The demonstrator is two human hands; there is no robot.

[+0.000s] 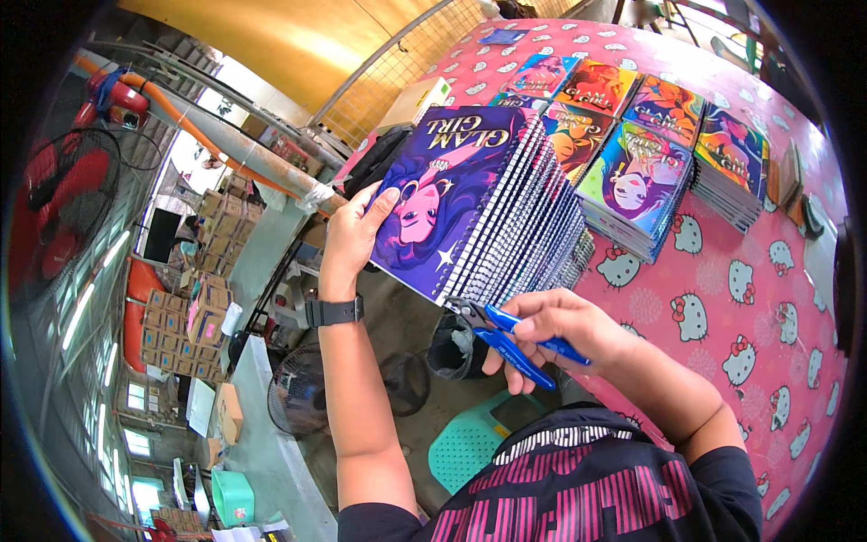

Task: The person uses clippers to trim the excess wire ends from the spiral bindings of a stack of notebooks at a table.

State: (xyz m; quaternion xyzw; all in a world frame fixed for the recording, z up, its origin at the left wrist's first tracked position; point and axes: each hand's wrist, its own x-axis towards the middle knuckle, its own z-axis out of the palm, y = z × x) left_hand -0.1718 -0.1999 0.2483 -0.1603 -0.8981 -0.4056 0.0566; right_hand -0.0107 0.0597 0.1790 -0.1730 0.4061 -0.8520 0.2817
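Observation:
My left hand is closed on the left edge of a spiral notebook, its thumb lying on the purple cover with a drawn long-haired figure. This notebook tops a thick, slanting stack whose coil bindings face right. In my right hand is a pair of wire cutters with blue handles. Their dark jaws touch or nearly touch the lower corner of the top notebook, at the end of its coil. Whether the jaws grip the wire cannot be made out.
More piles of colourful spiral notebooks stand on the pink patterned table. Below its edge are a dark bin, a green stool and a standing fan. Cardboard boxes are stacked at the left.

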